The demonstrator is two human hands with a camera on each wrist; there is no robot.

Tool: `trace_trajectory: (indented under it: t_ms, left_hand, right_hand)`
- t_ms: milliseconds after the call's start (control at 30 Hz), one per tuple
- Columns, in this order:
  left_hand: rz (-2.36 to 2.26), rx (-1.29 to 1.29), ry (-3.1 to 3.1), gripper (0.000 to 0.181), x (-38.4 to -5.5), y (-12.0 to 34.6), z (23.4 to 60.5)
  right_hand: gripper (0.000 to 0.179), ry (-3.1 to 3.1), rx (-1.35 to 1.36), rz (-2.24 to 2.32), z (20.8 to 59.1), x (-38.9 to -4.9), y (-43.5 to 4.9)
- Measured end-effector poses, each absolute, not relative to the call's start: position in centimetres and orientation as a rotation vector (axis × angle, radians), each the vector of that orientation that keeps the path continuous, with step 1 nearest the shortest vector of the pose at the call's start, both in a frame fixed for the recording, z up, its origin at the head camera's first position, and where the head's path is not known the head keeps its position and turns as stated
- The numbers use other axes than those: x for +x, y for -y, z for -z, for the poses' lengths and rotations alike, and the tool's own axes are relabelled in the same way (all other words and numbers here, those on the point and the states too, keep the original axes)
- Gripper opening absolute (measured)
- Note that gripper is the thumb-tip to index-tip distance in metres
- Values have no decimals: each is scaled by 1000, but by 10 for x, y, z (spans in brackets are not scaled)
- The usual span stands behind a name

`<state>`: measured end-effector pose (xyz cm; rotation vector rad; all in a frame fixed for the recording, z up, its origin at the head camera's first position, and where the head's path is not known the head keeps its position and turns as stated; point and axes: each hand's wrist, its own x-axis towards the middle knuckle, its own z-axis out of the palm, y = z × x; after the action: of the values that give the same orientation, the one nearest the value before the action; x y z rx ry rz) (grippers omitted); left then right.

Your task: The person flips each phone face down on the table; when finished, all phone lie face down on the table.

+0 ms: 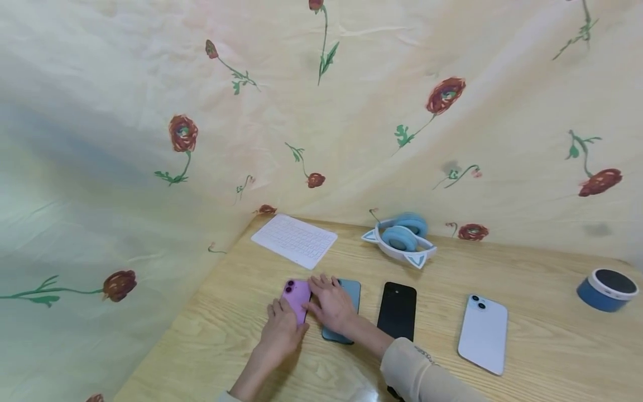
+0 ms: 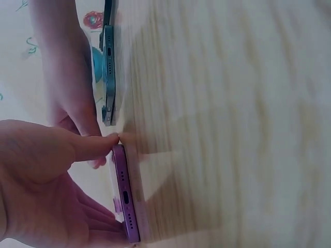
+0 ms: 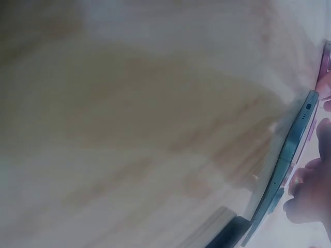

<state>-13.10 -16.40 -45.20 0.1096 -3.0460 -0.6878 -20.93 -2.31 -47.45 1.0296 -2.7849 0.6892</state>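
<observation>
A purple phone (image 1: 300, 296) lies camera side up on the wooden table. My left hand (image 1: 281, 329) grips it by its long edges; the left wrist view shows the thumb (image 2: 95, 147) on one side and the fingers on the other. My right hand (image 1: 332, 304) reaches across a teal phone (image 1: 351, 290), partly covering it, with its fingertips at the purple phone's upper right edge. Whether they touch the edge is hard to tell. To the right of these lie a black phone (image 1: 397, 310), its lower end behind the right forearm, and a light blue phone (image 1: 483, 335).
A white keyboard (image 1: 294, 240) lies at the back left of the table. Blue and white cat-ear headphones (image 1: 402, 240) stand at the back middle. A round blue and white device (image 1: 606, 290) sits at the far right. Flowered cloth (image 1: 351, 123) hangs behind and at the left.
</observation>
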Motion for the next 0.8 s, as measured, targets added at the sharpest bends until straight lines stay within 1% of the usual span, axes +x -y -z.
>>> trace_trajectory:
  t_ms: [300, 433, 733, 800]
  left_hand:
    - [620, -39, 2938, 79, -134, 165, 450]
    - [584, -64, 2950, 77, -134, 164, 448]
    - [574, -61, 2954, 63, -136, 163, 450]
    - [629, -89, 2947, 66, -135, 164, 448]
  right_hand:
    - [64, 2845, 1020, -658, 476, -211, 24]
    - [66, 2857, 1027, -666, 476, -211, 24]
    - [65, 2799, 1048, -905, 476, -212, 18]
    - [66, 2800, 1028, -964, 475, -213, 17]
